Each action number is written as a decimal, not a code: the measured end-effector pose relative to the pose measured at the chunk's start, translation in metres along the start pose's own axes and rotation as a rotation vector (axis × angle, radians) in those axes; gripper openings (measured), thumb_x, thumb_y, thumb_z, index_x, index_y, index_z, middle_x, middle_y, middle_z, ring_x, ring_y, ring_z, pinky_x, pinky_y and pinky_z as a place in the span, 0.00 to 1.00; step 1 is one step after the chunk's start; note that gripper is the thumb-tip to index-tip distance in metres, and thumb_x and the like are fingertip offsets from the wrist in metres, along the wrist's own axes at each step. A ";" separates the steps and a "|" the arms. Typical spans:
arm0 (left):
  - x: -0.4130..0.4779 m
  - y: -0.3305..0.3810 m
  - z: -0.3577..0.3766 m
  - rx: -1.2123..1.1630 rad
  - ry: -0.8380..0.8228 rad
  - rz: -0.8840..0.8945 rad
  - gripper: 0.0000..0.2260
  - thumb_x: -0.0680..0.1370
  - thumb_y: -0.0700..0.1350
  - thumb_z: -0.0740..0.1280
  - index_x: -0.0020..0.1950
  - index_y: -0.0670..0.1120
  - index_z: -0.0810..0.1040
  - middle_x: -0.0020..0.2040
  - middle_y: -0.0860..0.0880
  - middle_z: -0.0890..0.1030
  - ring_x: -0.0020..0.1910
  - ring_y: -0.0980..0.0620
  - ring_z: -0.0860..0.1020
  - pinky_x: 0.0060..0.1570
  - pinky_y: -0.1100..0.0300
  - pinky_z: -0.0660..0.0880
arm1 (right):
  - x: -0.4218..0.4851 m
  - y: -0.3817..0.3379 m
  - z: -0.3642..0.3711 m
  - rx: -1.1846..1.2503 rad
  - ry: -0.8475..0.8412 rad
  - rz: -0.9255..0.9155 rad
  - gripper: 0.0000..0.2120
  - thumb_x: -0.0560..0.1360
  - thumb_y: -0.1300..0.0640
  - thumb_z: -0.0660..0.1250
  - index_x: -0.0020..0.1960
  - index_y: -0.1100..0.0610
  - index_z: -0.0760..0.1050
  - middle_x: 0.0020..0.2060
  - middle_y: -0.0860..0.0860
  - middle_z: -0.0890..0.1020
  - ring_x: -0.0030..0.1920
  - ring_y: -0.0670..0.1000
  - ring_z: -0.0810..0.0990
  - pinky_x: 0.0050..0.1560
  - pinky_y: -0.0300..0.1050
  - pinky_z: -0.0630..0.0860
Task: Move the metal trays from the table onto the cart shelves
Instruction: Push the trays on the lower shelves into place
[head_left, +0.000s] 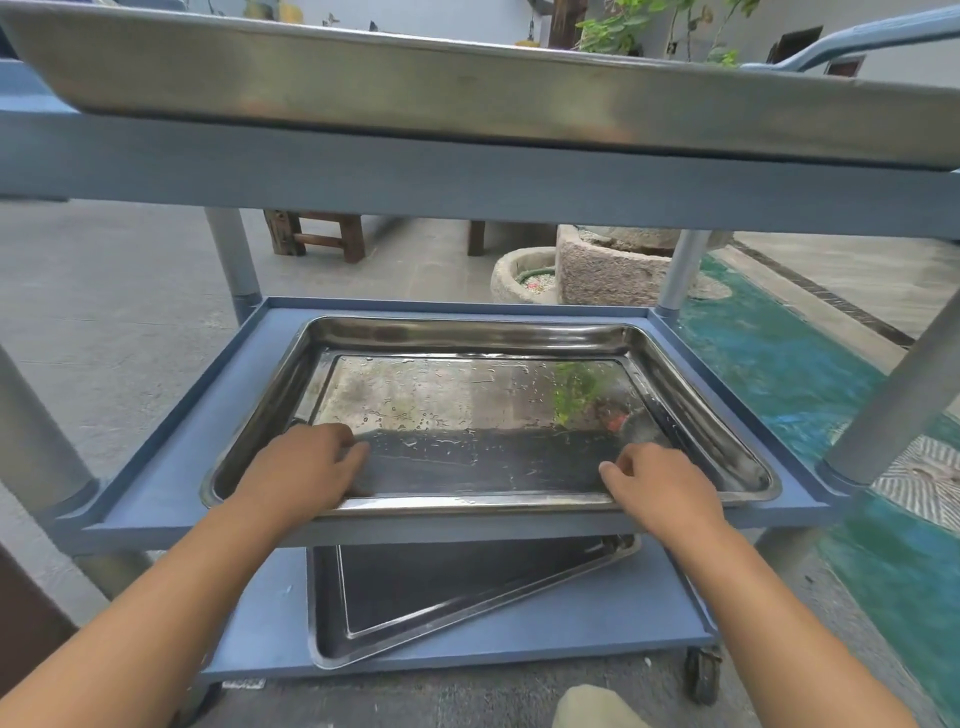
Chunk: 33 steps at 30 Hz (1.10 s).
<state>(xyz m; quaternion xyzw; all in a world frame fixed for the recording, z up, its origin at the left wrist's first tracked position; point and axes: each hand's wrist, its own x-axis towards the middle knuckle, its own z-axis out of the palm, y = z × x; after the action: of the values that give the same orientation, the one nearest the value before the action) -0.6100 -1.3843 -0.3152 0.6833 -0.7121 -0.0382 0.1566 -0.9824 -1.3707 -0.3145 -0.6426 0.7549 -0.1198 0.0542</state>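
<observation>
- A blue cart (893, 400) stands just ahead; its bottom shelf (571, 618) carries the bottom tray (415, 587). This tray lies flat but skewed, with one long rim running from near left to far right and its far part hidden under the shelf above.
- The left hand (306, 467) and right hand (660, 483) are on the near long rim of the middle tray (467, 395), left and right of its middle. The fingers of both are curled over the rim and clamped on it.
- The middle tray rests on the middle shelf (208, 415), open side up and beaded with water. Its long axis runs left to right, and its near rim is at the shelf's near lip.
- The top tray (467, 88) sits on the top shelf (467, 176), also lengthwise left to right.
- Beyond the cart are stone troughs (608, 275) and a wooden bench (322, 234).
</observation>
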 end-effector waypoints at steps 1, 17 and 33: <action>0.001 -0.003 -0.002 -0.008 0.014 0.002 0.15 0.80 0.58 0.58 0.51 0.52 0.80 0.44 0.50 0.84 0.43 0.48 0.80 0.45 0.52 0.79 | 0.004 0.004 -0.002 0.018 0.008 -0.012 0.15 0.77 0.43 0.59 0.44 0.51 0.77 0.36 0.48 0.80 0.40 0.53 0.80 0.40 0.47 0.76; -0.001 -0.063 -0.002 0.038 0.010 -0.088 0.28 0.77 0.64 0.61 0.73 0.52 0.69 0.75 0.45 0.66 0.75 0.44 0.60 0.71 0.44 0.65 | 0.054 0.079 -0.005 -0.230 -0.090 0.015 0.42 0.70 0.25 0.52 0.78 0.45 0.57 0.78 0.54 0.59 0.77 0.61 0.53 0.75 0.62 0.54; -0.007 -0.074 -0.009 0.062 0.017 -0.120 0.29 0.75 0.67 0.57 0.69 0.52 0.73 0.70 0.48 0.73 0.74 0.47 0.58 0.67 0.43 0.68 | 0.050 0.062 0.002 -0.169 -0.051 0.053 0.35 0.73 0.31 0.57 0.75 0.48 0.65 0.78 0.60 0.55 0.77 0.61 0.53 0.74 0.58 0.55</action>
<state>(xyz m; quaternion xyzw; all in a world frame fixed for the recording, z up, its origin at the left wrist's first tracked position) -0.5368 -1.3807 -0.3281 0.7295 -0.6696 -0.0196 0.1386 -1.0499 -1.4105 -0.3286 -0.6275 0.7774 -0.0377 0.0220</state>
